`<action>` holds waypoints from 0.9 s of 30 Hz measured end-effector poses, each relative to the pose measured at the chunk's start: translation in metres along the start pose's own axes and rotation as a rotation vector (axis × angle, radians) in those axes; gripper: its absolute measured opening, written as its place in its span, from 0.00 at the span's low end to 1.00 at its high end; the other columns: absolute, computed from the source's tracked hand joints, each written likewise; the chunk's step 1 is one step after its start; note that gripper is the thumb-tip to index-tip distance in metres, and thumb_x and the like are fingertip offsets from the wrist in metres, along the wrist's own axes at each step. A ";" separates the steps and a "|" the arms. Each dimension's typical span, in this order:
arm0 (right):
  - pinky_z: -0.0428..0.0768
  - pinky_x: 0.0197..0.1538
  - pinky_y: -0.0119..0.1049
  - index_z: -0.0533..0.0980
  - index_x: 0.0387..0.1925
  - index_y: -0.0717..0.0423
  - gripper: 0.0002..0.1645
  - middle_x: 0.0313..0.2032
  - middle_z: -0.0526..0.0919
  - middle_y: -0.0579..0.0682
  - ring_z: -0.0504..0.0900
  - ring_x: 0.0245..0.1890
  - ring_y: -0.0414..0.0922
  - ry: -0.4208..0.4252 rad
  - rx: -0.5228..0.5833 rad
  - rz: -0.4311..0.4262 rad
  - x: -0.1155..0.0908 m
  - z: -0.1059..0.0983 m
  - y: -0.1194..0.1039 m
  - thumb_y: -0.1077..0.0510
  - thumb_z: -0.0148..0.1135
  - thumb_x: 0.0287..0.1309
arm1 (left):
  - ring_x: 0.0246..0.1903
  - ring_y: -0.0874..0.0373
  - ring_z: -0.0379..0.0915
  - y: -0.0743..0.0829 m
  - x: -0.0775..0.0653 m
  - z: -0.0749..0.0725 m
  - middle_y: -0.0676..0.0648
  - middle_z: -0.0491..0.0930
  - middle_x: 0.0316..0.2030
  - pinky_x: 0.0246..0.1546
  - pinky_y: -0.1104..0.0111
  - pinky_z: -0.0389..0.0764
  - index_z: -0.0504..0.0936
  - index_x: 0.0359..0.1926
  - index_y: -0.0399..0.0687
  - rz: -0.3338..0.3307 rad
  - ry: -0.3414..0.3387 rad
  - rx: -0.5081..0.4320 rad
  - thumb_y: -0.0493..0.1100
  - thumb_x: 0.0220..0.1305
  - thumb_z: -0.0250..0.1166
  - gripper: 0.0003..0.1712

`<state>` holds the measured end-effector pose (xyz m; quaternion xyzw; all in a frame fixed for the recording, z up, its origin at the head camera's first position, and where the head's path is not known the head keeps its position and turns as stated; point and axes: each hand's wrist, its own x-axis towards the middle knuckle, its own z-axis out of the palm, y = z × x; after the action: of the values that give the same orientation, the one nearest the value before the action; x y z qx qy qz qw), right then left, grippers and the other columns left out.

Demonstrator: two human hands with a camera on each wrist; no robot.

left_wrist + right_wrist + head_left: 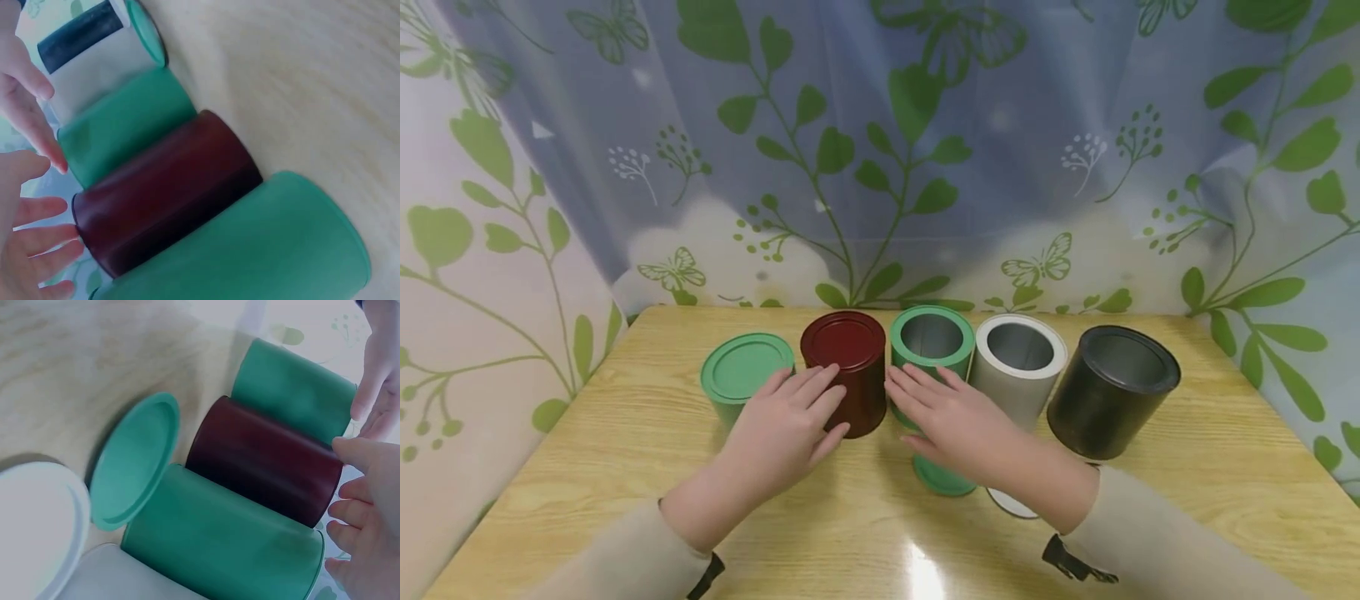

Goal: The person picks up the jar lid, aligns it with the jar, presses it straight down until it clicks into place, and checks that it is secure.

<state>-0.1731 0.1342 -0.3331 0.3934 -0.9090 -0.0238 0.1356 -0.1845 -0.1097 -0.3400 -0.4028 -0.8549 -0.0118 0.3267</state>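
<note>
My left hand (778,429) hovers with fingers spread over the gap between a lidded green can (747,367) and a lidded dark red can (861,392). Its fingertips lie close to the red can's rim; touching or apart, I cannot tell. In front of an open green can (951,360) my right hand (958,417) reaches inward, fingers straight, holding nothing. A green lid (945,477) lies on the table below that hand. Partly behind the right forearm is a white lid (1011,503). Both lids show clearly in the right wrist view.
Right of the open green can stand an open grey can (1011,396) with a white rim and a black can (1105,412). All the cans form a row near the back of the wooden table (850,533). A leaf-patterned curtain (865,167) hangs behind.
</note>
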 end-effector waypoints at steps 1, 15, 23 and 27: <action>0.63 0.62 0.50 0.62 0.66 0.60 0.40 0.65 0.64 0.55 0.62 0.65 0.49 0.007 0.001 -0.005 -0.003 0.001 0.000 0.46 0.62 0.58 | 0.49 0.46 0.75 0.002 -0.001 0.002 0.39 0.78 0.51 0.48 0.52 0.74 0.82 0.43 0.40 0.006 0.002 -0.004 0.52 0.53 0.68 0.22; 0.67 0.59 0.52 0.67 0.63 0.63 0.38 0.62 0.68 0.59 0.66 0.62 0.54 -0.061 0.074 0.018 -0.033 0.012 0.002 0.46 0.63 0.56 | 0.59 0.48 0.67 0.029 -0.007 0.026 0.41 0.72 0.58 0.51 0.55 0.73 0.74 0.58 0.43 0.095 -0.087 -0.114 0.53 0.55 0.66 0.32; 0.67 0.57 0.55 0.66 0.62 0.66 0.38 0.61 0.68 0.62 0.67 0.61 0.58 -0.164 0.157 0.100 -0.052 0.024 0.008 0.46 0.62 0.57 | 0.60 0.48 0.65 0.045 -0.011 0.048 0.40 0.69 0.60 0.51 0.56 0.73 0.70 0.62 0.44 0.110 -0.299 -0.134 0.59 0.57 0.63 0.36; 0.68 0.57 0.54 0.67 0.61 0.67 0.39 0.60 0.69 0.63 0.68 0.60 0.58 -0.209 0.176 0.117 -0.059 0.035 0.013 0.44 0.61 0.57 | 0.61 0.48 0.62 0.053 -0.008 0.056 0.41 0.68 0.61 0.54 0.55 0.71 0.68 0.63 0.46 0.101 -0.429 -0.139 0.61 0.59 0.60 0.36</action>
<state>-0.1530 0.1830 -0.3785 0.3456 -0.9381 0.0230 0.0063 -0.1742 -0.0635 -0.4018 -0.4597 -0.8808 0.0315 0.1093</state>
